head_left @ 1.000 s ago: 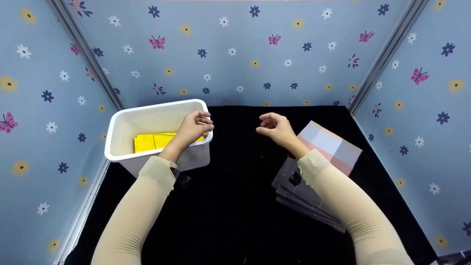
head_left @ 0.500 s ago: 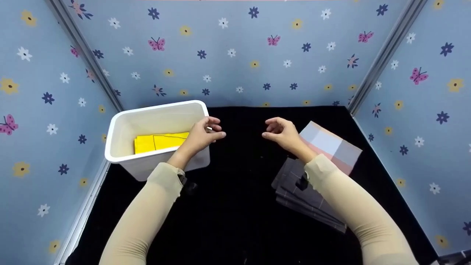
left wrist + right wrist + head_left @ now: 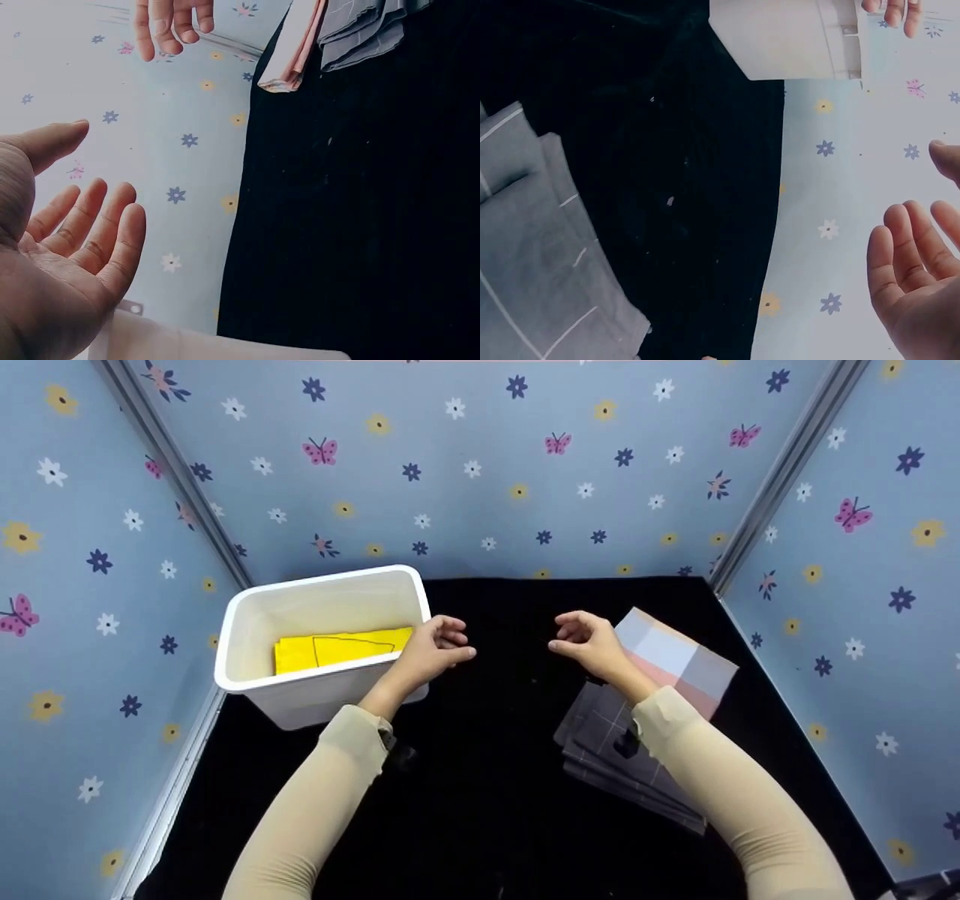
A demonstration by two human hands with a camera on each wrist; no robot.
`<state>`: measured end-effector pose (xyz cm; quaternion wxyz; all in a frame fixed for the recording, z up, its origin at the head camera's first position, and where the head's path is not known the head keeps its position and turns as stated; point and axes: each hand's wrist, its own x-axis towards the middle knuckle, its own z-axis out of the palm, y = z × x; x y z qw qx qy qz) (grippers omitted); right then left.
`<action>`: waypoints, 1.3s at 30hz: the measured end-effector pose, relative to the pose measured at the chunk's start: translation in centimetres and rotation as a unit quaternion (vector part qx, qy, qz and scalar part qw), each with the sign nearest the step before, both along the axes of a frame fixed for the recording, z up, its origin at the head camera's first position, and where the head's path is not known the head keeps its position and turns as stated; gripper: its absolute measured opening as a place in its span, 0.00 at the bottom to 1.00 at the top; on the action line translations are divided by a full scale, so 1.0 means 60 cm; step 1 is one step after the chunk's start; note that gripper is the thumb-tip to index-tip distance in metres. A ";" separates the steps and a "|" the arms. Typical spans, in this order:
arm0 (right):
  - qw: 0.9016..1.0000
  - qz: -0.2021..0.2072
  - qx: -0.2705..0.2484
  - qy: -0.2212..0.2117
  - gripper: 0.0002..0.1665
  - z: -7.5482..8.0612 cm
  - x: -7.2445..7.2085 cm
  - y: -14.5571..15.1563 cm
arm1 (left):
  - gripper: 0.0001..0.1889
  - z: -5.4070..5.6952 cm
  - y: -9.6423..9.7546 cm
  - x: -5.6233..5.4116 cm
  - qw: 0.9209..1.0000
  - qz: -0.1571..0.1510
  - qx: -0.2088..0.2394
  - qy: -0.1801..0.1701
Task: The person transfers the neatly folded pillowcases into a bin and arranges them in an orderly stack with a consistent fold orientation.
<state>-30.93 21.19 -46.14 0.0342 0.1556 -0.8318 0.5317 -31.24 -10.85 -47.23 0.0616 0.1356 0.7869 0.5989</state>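
Observation:
My left hand (image 3: 431,651) hovers by the right end of a white plastic bin (image 3: 322,701), its fingers loosely bent around nothing. Inside the bin lies a folded yellow cloth (image 3: 341,649) with a dark line on it. On the other side, my right hand (image 3: 596,645) is held in the air with relaxed fingers and an empty grasp. Beside and beyond it lies a folded checked cloth (image 3: 679,652) in pink, white and grey. Below the right wrist sits a stack of folded dark grey cloths (image 3: 622,765) with thin white lines, partly hidden by the forearm.
A black cloth (image 3: 480,780) covers the table. Blue panels with flowers and butterflies (image 3: 487,457) stand at the back and both sides, joined by metal posts (image 3: 787,472). In the left wrist view the bin's rim (image 3: 240,349) shows below the hand.
My left hand has drawn off the bin's rim, moving right and toward me, uncovering more yellow cloth. My right hand has shifted slightly right and toward me. The cloths and bin stay put.

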 end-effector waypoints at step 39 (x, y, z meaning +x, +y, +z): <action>0.994 -0.008 0.107 -0.034 0.26 -0.127 0.008 0.141 | 0.24 -0.120 0.114 0.018 0.997 -0.038 0.020 -0.061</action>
